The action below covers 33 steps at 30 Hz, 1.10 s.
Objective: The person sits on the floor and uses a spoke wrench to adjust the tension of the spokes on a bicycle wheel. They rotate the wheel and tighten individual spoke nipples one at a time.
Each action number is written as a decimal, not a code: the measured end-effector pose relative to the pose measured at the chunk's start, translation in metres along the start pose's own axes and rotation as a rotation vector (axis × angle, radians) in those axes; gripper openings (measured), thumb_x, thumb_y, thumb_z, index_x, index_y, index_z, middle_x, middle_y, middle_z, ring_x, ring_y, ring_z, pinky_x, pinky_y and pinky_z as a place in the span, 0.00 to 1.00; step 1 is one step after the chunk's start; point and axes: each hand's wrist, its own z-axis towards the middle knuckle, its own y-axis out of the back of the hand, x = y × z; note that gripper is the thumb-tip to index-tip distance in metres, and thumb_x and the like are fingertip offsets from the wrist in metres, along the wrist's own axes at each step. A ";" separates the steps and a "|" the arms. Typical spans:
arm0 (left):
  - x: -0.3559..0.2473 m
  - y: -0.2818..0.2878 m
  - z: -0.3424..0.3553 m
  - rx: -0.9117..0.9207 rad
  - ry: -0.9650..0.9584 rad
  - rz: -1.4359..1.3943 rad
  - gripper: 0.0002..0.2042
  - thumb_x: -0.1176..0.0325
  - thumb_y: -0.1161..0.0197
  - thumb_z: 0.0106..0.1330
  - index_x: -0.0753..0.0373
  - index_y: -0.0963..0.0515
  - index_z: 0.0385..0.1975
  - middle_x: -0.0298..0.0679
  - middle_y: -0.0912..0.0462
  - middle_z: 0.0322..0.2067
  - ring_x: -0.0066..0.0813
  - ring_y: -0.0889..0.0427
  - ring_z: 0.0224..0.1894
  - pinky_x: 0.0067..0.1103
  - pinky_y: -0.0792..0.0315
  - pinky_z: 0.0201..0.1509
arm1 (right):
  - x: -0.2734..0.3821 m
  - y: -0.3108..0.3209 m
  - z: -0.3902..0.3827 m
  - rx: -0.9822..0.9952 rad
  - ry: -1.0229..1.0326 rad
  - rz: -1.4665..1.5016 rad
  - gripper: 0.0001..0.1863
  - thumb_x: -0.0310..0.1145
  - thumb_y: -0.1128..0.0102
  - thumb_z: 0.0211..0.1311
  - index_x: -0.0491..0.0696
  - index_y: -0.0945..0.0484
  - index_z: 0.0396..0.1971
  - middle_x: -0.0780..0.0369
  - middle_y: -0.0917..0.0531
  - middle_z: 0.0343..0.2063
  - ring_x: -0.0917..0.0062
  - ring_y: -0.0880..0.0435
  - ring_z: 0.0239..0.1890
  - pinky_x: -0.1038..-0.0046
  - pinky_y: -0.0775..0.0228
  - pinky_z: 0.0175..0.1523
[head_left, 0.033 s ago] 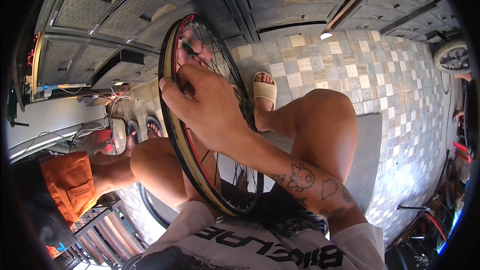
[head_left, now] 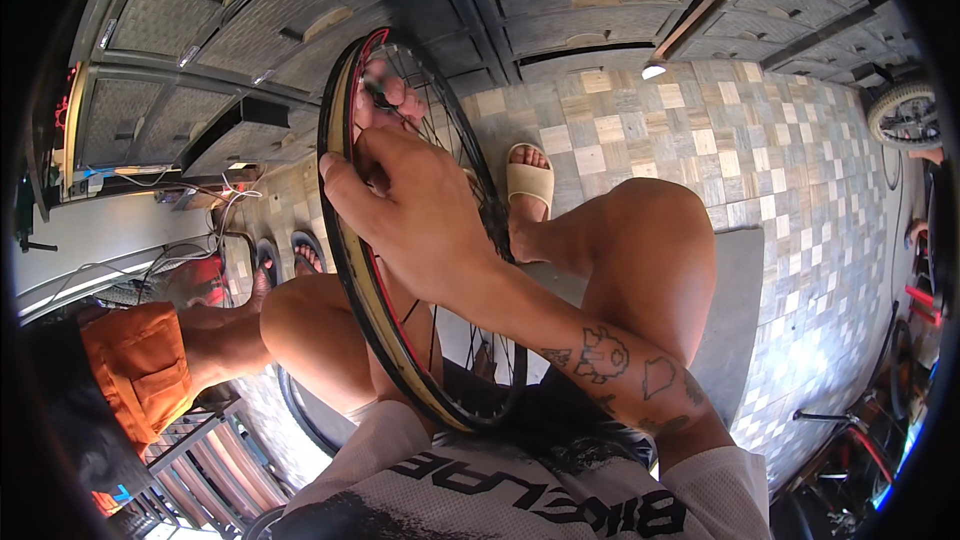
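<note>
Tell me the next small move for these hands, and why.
Probably a slight turn of the small dark piece in the left hand, with the right hand steadying the wheel rim: the left fingers appear to pinch that piece, and the right hand clasps the rim close by, thumb across it.

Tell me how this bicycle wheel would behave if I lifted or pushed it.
The bicycle wheel is probably stiff, its round rim braced by spokes. It looks light for its size, being mostly open between those thin spokes. Stood up and pushed, something so round and narrow would likely roll or tip.
</note>
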 end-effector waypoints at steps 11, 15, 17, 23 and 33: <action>0.001 -0.014 0.000 -0.175 -0.075 0.253 0.17 0.58 0.35 0.75 0.56 0.24 0.59 0.40 0.15 0.43 0.39 0.15 0.46 0.32 0.18 0.52 | -0.003 -0.006 0.009 -0.050 0.087 -0.025 0.21 0.42 0.40 0.69 0.37 0.24 0.27 0.51 0.25 0.19 0.61 0.24 0.21 0.59 0.33 0.33; 0.001 -0.046 -0.004 -0.314 -0.018 0.489 0.20 0.58 0.33 0.74 0.59 0.25 0.59 0.48 0.13 0.43 0.42 0.12 0.44 0.34 0.17 0.52 | -0.002 0.002 0.012 -0.040 0.025 0.013 0.20 0.41 0.41 0.71 0.38 0.23 0.27 0.52 0.24 0.18 0.62 0.23 0.20 0.60 0.33 0.32; -0.005 -0.058 -0.008 -0.358 0.020 0.590 0.17 0.63 0.35 0.74 0.63 0.25 0.58 0.51 0.13 0.44 0.42 0.12 0.44 0.32 0.18 0.51 | -0.002 0.003 0.012 -0.019 0.009 0.012 0.19 0.41 0.42 0.72 0.38 0.20 0.31 0.54 0.22 0.18 0.64 0.22 0.20 0.62 0.32 0.32; 0.001 -0.077 -0.021 -0.520 -0.318 0.422 0.10 0.72 0.35 0.73 0.66 0.22 0.50 0.45 0.12 0.42 0.35 0.13 0.39 0.28 0.18 0.43 | -0.005 0.001 0.017 0.044 -0.024 0.030 0.18 0.41 0.43 0.72 0.39 0.17 0.38 0.58 0.24 0.17 0.74 0.25 0.21 0.66 0.32 0.32; -0.066 -0.036 0.002 -0.175 0.482 0.413 0.20 0.63 0.34 0.73 0.64 0.22 0.61 0.46 0.15 0.49 0.31 0.14 0.44 0.29 0.18 0.46 | -0.004 0.001 0.021 0.061 -0.063 0.037 0.24 0.47 0.42 0.67 0.38 0.20 0.27 0.46 0.19 0.21 0.47 0.17 0.29 0.53 0.26 0.40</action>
